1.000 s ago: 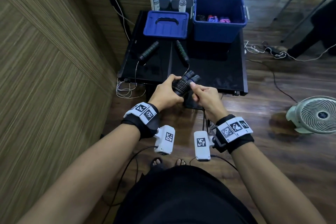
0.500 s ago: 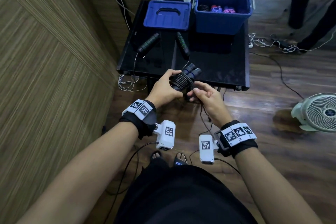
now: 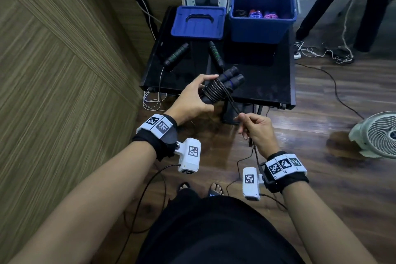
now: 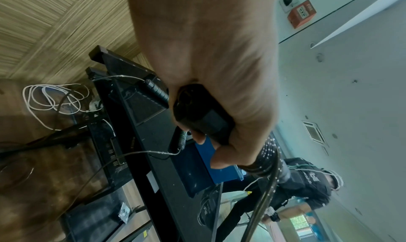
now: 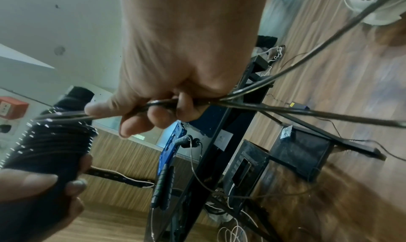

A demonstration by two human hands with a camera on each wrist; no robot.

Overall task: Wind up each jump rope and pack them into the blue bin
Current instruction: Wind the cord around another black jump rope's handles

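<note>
Black rope (image 3: 216, 90) is wound around two handles (image 3: 231, 76). The left hand (image 3: 192, 100) grips the bundle over the table (image 3: 267, 79) edge. The right hand (image 3: 257, 128), at 5 o'clock from it, pinches the loose cord (image 3: 232, 107). The blue bin (image 3: 261, 28) sits at 1 o'clock, with more ropes inside. Another rope (image 3: 216, 53) lies on the table.

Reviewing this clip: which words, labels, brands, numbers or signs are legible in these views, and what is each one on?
No text reads with certainty.
Red wall box: white lettering, too blurred to read.
Dark shirt of a person in the background: white lettering, blurred.
Black box under the table: rows of print, too small to read.
Wrist markers: black-and-white code patterns, no words or numbers.
</note>
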